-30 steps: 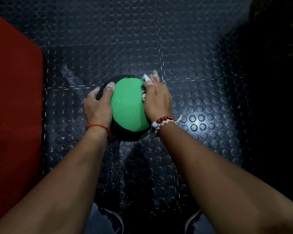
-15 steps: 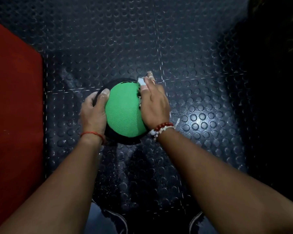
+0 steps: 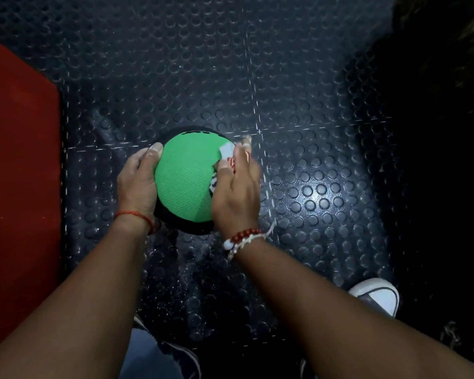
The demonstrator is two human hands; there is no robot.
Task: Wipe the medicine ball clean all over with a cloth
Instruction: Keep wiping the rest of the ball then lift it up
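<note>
A green and black medicine ball (image 3: 185,184) sits on the dark studded floor mat, centre left. My left hand (image 3: 137,184) grips its left side, thumb lying on the green panel's edge. My right hand (image 3: 237,192) lies against the ball's right side and pinches a small pale cloth (image 3: 227,151) against the upper right of the green panel. Most of the cloth is hidden under that hand; a patterned bit shows by the thumb.
Black rubber floor tiles with round studs (image 3: 298,165) spread all around. A red mat (image 3: 19,170) borders the left. A white shoe toe (image 3: 378,296) stands at the lower right, my own dark shoes (image 3: 181,359) at the bottom edge. The right side is in deep shadow.
The ball has turned slightly, showing more of the green panel. My right hand has slid with the cloth along the upper right edge. My left hand keeps its hold.
</note>
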